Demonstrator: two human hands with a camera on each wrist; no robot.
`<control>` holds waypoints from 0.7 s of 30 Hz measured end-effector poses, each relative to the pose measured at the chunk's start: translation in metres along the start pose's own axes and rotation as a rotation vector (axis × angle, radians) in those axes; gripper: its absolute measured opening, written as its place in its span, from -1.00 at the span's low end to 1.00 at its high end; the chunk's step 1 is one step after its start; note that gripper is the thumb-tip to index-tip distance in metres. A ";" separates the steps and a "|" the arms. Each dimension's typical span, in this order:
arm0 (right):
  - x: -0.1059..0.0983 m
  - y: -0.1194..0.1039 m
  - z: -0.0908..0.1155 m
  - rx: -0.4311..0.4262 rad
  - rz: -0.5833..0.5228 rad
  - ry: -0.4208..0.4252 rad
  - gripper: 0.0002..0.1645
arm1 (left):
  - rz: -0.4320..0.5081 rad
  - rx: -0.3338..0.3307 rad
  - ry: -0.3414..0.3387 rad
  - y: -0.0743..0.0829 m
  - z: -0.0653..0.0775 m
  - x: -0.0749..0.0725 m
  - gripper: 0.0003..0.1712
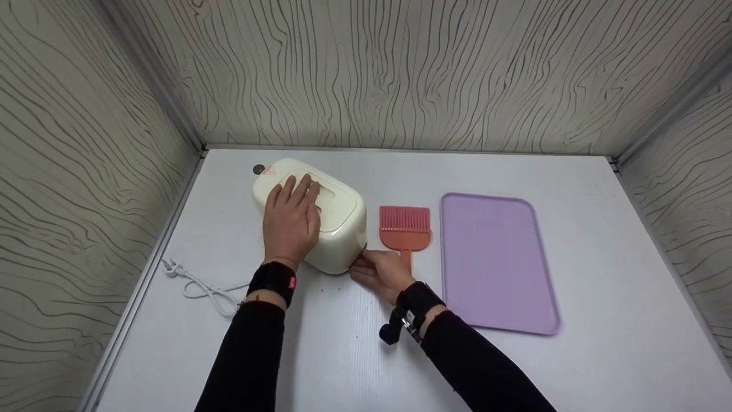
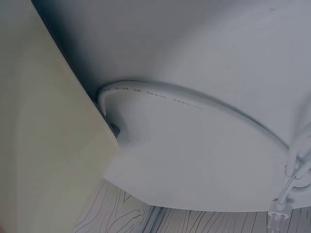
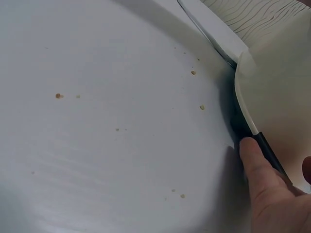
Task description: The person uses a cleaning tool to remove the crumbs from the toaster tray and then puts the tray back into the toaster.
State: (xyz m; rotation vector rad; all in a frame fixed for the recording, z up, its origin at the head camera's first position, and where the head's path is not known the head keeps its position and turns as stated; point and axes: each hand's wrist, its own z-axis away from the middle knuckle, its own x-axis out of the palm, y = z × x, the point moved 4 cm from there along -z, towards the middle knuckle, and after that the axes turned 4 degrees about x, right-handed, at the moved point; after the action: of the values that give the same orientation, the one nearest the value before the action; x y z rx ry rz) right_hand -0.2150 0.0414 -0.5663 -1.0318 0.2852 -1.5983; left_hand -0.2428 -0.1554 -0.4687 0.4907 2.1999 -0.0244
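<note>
A cream toaster (image 1: 349, 240) with rounded corners and a recessed top panel stands at the table's left-middle, turned at an angle. On its top my left hand (image 1: 290, 220) rests with fingers straight. My right hand (image 1: 384, 273) holds the lower right end by the base. In the right wrist view, a finger (image 3: 260, 170) touches the dark edge (image 3: 269, 151) under the cream wall, and a thumb tip shows at the frame's right side. Whether the base is lifted I cannot tell. From the toaster's underside comes a white power cord (image 2: 194, 97).
A red-orange brush (image 1: 405, 229) lies right of the toaster, beside a flat lilac tray (image 1: 497, 257). The cord's plug (image 1: 171, 268) lies near the left edge. Small crumbs (image 3: 202, 107) dot the white table. A dark round knob (image 1: 259, 169) shows at the toaster's far end. Patterned walls (image 1: 377, 74) enclose the table.
</note>
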 end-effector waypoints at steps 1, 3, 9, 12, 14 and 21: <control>0.000 0.000 0.000 0.006 -0.013 0.003 -0.54 | 0.001 -0.003 0.006 0.000 0.000 0.000 -0.44; 0.001 0.000 0.000 0.015 -0.034 0.006 -0.51 | -0.004 -0.015 0.009 0.000 0.000 0.001 -0.43; 0.004 0.001 -0.004 0.017 -0.056 0.018 -0.42 | -0.027 -0.061 -0.001 -0.001 0.001 0.001 -0.43; 0.007 0.001 -0.006 0.005 -0.050 0.025 -0.40 | -0.031 -0.074 0.012 -0.001 0.001 0.000 -0.43; 0.008 0.001 -0.007 -0.006 -0.052 0.027 -0.39 | -0.035 -0.079 0.023 -0.001 0.001 0.000 -0.43; 0.005 0.000 -0.009 -0.031 -0.113 0.046 -0.41 | -0.038 -0.079 0.042 -0.001 0.001 0.004 -0.44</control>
State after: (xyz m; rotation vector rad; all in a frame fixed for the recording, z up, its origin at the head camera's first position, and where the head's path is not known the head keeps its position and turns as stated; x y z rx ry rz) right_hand -0.2214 0.0338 -0.5696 -1.0513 0.2883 -1.7255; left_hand -0.2442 -0.1550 -0.4726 0.4084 2.2423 0.0524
